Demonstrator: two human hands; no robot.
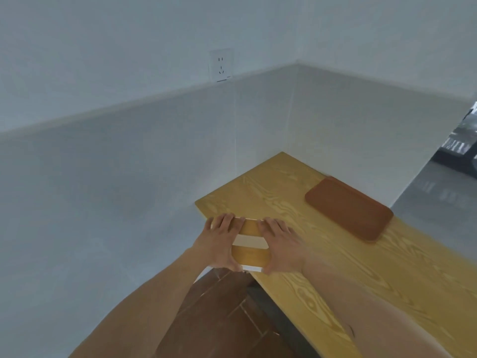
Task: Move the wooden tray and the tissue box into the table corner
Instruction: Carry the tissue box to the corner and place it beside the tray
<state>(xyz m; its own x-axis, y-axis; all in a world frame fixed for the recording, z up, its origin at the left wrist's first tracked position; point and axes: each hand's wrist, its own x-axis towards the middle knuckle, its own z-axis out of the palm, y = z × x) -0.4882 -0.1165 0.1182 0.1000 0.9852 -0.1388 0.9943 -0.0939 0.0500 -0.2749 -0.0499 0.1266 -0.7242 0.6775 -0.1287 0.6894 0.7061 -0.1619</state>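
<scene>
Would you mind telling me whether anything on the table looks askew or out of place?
The tissue box, gripped by both hands, sits at the table's near edge. The wooden tray lies flat; nothing spilled.

I face a room corner: pale grey-white walls (pixel 129 177) with a ledge line, a wall socket (pixel 221 65) above it. Yellow wood-grain table (pixel 335 275) fits into the corner. Dark brown plank floor (pixel 219 319) below me.
</scene>
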